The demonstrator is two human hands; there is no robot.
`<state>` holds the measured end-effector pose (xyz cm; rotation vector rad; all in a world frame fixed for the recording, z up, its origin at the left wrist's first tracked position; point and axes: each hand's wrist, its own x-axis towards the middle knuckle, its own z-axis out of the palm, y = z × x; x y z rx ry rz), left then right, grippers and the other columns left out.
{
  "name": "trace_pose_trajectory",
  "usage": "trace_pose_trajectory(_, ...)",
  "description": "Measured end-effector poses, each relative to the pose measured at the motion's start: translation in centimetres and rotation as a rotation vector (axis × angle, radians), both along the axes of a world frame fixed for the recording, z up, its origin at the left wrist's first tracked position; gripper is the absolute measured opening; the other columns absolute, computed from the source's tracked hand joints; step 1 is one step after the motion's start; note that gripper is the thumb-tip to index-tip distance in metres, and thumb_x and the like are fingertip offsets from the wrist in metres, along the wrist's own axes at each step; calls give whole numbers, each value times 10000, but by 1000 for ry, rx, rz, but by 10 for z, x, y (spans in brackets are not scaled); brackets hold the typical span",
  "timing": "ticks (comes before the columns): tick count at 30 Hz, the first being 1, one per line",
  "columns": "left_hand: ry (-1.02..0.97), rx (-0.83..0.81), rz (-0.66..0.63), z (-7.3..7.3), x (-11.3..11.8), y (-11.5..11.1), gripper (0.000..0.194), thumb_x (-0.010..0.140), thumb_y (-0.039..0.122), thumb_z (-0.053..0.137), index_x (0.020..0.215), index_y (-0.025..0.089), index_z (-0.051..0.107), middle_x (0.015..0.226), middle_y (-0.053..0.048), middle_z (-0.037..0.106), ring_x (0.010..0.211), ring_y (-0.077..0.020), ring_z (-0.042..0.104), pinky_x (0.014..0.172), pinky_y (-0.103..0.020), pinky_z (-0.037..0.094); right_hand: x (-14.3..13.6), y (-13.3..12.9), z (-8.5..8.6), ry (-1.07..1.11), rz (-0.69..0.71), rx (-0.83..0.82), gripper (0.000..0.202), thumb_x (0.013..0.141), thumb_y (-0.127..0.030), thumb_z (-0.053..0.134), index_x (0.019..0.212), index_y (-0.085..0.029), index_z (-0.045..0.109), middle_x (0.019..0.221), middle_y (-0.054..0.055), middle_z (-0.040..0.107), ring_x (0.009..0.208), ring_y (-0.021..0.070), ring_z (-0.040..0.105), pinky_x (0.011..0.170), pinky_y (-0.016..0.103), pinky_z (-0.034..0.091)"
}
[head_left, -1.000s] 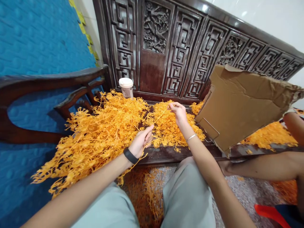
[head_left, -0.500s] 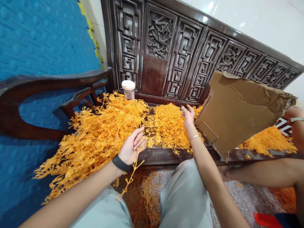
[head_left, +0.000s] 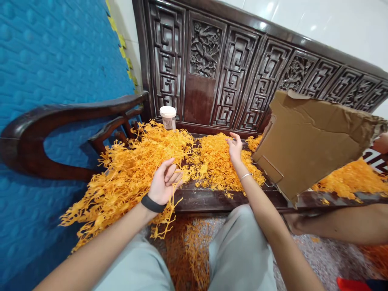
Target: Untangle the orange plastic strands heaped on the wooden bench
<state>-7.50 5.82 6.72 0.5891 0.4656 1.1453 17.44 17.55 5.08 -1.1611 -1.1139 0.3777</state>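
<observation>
My left hand (head_left: 165, 181), with a black band at the wrist, has its fingers curled around a branching orange plastic stem (head_left: 170, 210) that hangs below the palm. Beside it spreads a large tangled heap of orange stems (head_left: 121, 173) at the bench's left end. My right hand (head_left: 235, 148), wearing a thin bracelet, is over a pile of small orange pieces (head_left: 214, 161) in the middle of the bench. Its fingers are apart, and I make out nothing held in them.
A white-lidded tub (head_left: 168, 117) stands against the carved backrest (head_left: 198, 99). A cardboard sheet (head_left: 312, 141) leans up at the right, with another orange pile (head_left: 351, 178) beyond it. Another person's leg (head_left: 339, 224) and hand show at the right edge. Orange strands (head_left: 195, 250) lie on the floor.
My right hand has moved a little to the left over the middle pile. My left hand has shifted slightly left with the stem. The view has turned slightly.
</observation>
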Motion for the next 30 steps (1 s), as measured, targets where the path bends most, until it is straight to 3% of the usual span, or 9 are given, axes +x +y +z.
trace_pose_trajectory(4, -7, 46, -53, 2, -4, -2, 479, 790, 315, 419, 339, 172, 346, 317, 30, 223, 370, -83, 317, 399, -211, 359, -3, -6, 6, -264, 17, 6, 607, 601, -219, 630, 1171, -219, 422, 1323, 90, 334, 1212, 223, 329, 1001, 424, 266)
trace_pose_trajectory(6, -12, 61, -64, 4, -6, -3, 435, 773, 306, 438, 365, 168, 377, 350, 21, 273, 419, -92, 361, 442, -223, 400, -9, -13, 11, -353, 98, 2, 627, 577, -240, 673, 1163, -229, 451, 1341, 72, 326, 1265, 228, 240, 1035, 437, 193)
trace_pose_trajectory(8, -18, 66, -60, 5, -8, -3, 399, 762, 277, 447, 384, 164, 392, 380, 18, 303, 441, -91, 371, 475, -236, 428, -17, -23, 18, -381, 324, -77, 480, 640, -267, 638, 1103, -225, 516, 1265, 62, 433, 1213, 213, 339, 1011, 436, 251)
trace_pose_trajectory(10, -22, 71, -65, 6, -8, -4, 388, 757, 271, 454, 388, 164, 393, 399, 18, 309, 455, -97, 381, 500, -263, 451, -28, -34, 25, -428, 680, -212, 373, 688, -264, 604, 1057, -233, 561, 1177, 44, 521, 1118, 188, 451, 940, 403, 364)
trace_pose_trajectory(12, -18, 77, -78, 7, -8, -4, 396, 757, 278, 453, 382, 168, 388, 403, 14, 300, 475, -115, 401, 501, -292, 461, -39, -45, 30, -519, 1010, -328, 425, 654, -234, 647, 1071, -254, 568, 1164, 27, 542, 1073, 173, 492, 872, 352, 433)
trace_pose_trajectory(15, -13, 67, -88, 8, -9, -3, 410, 763, 272, 443, 371, 172, 374, 389, 11, 277, 489, -134, 413, 450, -285, 439, -55, -57, 35, -641, 1198, -346, 531, 578, -205, 715, 1086, -263, 568, 1157, 11, 553, 1056, 158, 505, 862, 304, 440)
trace_pose_trajectory(19, -50, 59, -62, 5, -10, 0, 416, 768, 263, 447, 373, 168, 356, 376, 18, 250, 467, -122, 389, 407, -241, 377, -66, -62, 38, -670, 1119, -281, 262, 696, -305, 625, 943, -220, 646, 950, 6, 635, 877, 126, 567, 810, 280, 441)
trace_pose_trajectory(23, -69, 59, -37, -1, -13, 7, 414, 771, 260, 448, 383, 162, 344, 379, 22, 255, 443, -103, 365, 398, -220, 319, -64, -59, 39, -515, 1000, -228, 251, 760, -363, 536, 921, -214, 657, 927, 20, 628, 741, 104, 557, 630, 224, 447)
trace_pose_trajectory(30, -86, 83, -63, 0, -8, 10, 390, 785, 240, 419, 413, 161, 335, 353, 32, 249, 408, -81, 317, 456, -222, 320, -61, -48, 34, -312, 553, -21, 204, 738, -368, 564, 777, -200, 673, 833, 20, 613, 695, 104, 520, 613, 221, 404)
